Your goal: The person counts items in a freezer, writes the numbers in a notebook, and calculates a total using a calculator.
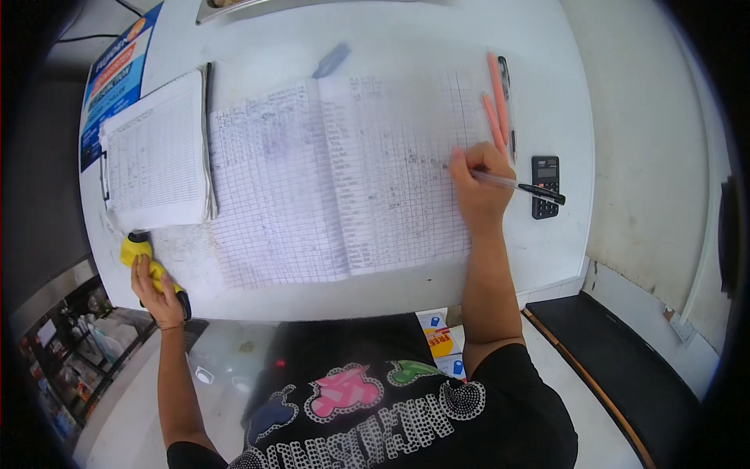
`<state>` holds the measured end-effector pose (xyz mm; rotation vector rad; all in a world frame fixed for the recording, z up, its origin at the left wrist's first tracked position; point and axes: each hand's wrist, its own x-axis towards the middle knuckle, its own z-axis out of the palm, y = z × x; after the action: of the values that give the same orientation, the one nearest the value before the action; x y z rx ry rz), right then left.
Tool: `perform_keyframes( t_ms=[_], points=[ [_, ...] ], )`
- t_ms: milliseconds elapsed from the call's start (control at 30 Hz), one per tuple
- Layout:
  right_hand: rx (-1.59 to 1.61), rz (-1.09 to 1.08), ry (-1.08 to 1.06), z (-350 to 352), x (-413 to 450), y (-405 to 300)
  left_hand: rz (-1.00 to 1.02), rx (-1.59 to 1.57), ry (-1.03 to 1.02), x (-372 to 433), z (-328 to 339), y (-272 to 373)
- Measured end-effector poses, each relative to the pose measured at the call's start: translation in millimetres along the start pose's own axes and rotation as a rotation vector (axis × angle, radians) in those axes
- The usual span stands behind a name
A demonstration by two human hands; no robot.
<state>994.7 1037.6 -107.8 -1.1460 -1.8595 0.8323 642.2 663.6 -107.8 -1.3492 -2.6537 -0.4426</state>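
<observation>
My right hand [483,187] holds a clear-barrelled pen with a black cap on its end [498,179], and its tip meets the right page of an open ruled notebook [281,223]. Handwritten rows and columns fill much of both pages. Farther left, my left hand [155,290] lies over a yellow-and-black handheld device [136,249] near the table's front left corner, fingers curled across its yellow body. The hand covers part of the device, so its exact kind is unclear. Overlapping the notebook's left edge is a clipboard with a stack of printed sheets [158,158].
Beyond my right hand lie salmon-coloured pens [497,88] and another clear pen [513,117]. A black pocket calculator [545,167] sits by the white table's [398,299] right side. A metal tray [258,7] stands at the far edge, a blue printed poster [117,70] at the left.
</observation>
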Motion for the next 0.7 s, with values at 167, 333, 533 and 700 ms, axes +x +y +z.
perform_keyframes(
  t_ms=[167, 333, 533, 700],
  points=[
    [0.023, 0.004, -0.013, 1.1, 1.0, -7.2, -0.013, 0.021, -0.008, -1.0, -0.7, -1.3],
    [0.026, 0.005, -0.007, 0.8, 0.4, -3.8, -0.040, 0.001, -0.010, -1.3, 0.5, -1.1],
    [0.008, -0.026, 0.004, 0.7, 0.7, -2.9, -0.014, 0.010, -0.009, -1.1, 0.4, -2.4],
    [0.035, 0.000, -0.001, 0.8, -0.8, -1.6, -0.036, -0.010, -0.006, -1.7, 2.3, -1.2]
  ],
)
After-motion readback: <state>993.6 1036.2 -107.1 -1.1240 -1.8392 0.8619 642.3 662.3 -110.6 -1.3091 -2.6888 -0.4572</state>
